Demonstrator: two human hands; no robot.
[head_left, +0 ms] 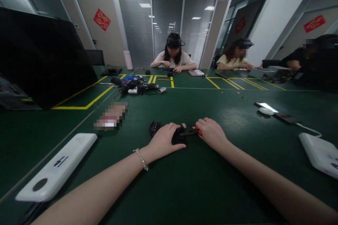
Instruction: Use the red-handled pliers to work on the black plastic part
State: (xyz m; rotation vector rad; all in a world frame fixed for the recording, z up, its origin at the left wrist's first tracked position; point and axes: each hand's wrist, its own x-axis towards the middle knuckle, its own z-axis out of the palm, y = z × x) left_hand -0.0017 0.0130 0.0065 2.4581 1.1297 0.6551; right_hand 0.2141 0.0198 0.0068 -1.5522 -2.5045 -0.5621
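Note:
My left hand is closed around a small black part resting on the green table, thumb on the near side and fingers on the far side. In my right hand is a pair of pliers with red handles, fingers wrapped round the grips. The dark jaws of the pliers point left and reach the black part; whether they pinch it I cannot tell. A second black piece lies just left of my left hand. A small pale scrap sits beyond the black part.
A long white device lies at the left, with a blurred-out flat object beyond it. A pile of black tools and cables is farther back. At the right are a phone and a white cabled device. Several people sit opposite.

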